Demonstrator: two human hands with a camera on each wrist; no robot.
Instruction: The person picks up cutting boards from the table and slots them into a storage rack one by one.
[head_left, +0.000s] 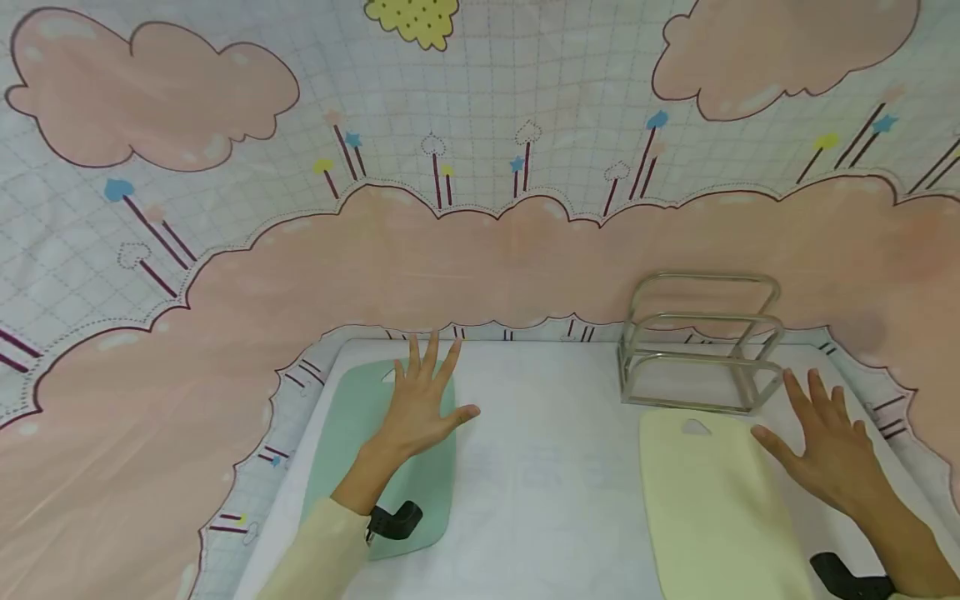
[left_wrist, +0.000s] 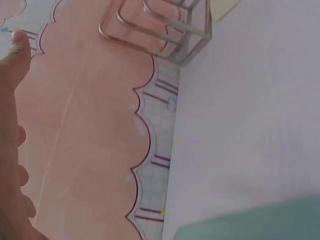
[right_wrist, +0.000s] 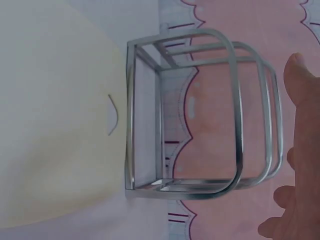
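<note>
I see the green board (head_left: pixel 341 450), flat and round-cornered, at lower left, partly hidden by the left hand (head_left: pixel 423 408), spread and gripping nothing. The pale yellow board (head_left: pixel 712 508), with its handle hole, lies lower right; the right hand (head_left: pixel 832 442), equally free, is beside it. The metal rack (head_left: pixel 705 316) stands just past its top end.

The head view is evenly, softly lit and fairly sharp; both wrist views look dimmer, hazier and softer. A faint shadow lies on the yellow board (right_wrist: pixel 62 110); highlights glint on the metal rack (right_wrist: pixel 238 110).
</note>
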